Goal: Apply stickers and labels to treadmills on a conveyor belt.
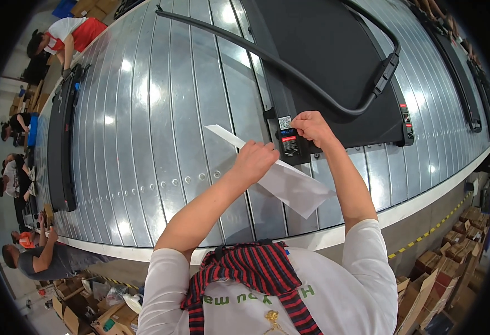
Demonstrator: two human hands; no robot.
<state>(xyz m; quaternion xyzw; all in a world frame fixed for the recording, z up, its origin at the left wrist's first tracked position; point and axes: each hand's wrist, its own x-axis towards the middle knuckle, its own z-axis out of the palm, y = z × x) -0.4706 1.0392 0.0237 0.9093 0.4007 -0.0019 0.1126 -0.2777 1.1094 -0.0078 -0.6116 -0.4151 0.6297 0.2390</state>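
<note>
My left hand (256, 162) is closed on a folded white paper sheet (298, 192), whose lower half spreads out toward my right forearm. With fingers pinched, my right hand (313, 128) is at the right edge of a small square-coded sticker (285, 123). That sticker lies on the corner of a flat black machine (323, 44), which looks like a treadmill. Just below it is a black label with a red band (289, 146). A bent black handrail (289, 64) runs across the machine above my hands.
The machine rests on a wide metal slat conveyor (144, 111) with a pale edge (423, 204). Other black machines lie to the left (61, 145) and far right (457, 78). Several people work along the left side. Cardboard boxes (429, 262) stand at the lower right.
</note>
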